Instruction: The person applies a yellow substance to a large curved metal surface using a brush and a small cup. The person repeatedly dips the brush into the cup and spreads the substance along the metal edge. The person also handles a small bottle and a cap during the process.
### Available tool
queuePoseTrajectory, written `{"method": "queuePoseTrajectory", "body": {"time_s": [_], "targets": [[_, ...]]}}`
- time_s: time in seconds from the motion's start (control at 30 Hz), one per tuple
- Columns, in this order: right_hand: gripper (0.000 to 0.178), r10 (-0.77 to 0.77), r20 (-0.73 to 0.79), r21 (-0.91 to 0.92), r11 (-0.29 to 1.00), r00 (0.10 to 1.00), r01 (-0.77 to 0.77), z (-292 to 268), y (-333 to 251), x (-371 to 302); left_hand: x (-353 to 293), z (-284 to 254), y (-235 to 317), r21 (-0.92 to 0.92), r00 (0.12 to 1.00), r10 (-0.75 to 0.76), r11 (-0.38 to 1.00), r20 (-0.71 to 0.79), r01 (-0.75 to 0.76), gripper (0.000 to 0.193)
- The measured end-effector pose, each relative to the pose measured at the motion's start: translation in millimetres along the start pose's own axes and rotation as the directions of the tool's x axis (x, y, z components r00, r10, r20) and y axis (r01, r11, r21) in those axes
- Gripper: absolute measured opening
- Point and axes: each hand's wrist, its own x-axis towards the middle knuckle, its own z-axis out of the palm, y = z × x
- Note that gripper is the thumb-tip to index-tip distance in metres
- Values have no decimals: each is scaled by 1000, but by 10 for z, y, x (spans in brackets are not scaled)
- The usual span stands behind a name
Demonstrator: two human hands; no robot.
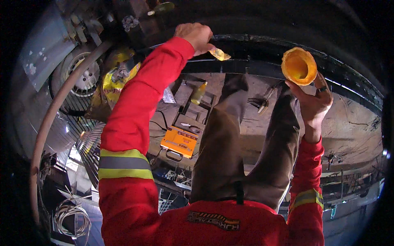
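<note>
fingers (204, 48) on the left pinch a part-hidden smeared blade (220, 54), while right fingers (297, 91) clasp a yellow cup (288, 69).

- Left hand (195, 37): pinches a flat, yellow-smeared piece (220, 54), free end pointing right
- Right hand (315, 102): holds an orange-yellow cup (298, 66) from below, opening facing the camera
- Cup and smeared piece: well apart
- Orange case (179, 141): sits left of the legs (221, 151), near a yellowish bottle (198, 94)
- Coiled cable (73, 218): hangs or lies at lower left
</note>
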Motion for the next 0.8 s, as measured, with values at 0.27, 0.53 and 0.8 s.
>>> {"method": "queuePoseTrajectory", "body": {"time_s": [0.27,0.53,0.8], "targets": [[54,-95,-2,-36,995,996,94,260,-93,66,-560,69,-1299,346,982,-181,926,50,153,30],[57,-99,71,89,992,993,93,631,-312,180,-430,300,-1285,54,998,-62,997,32,60,33],[60,-137,94,64,989,986,131,839,-468,304,-697,380,-1833,214,953,-227,959,199,184,32]]}}
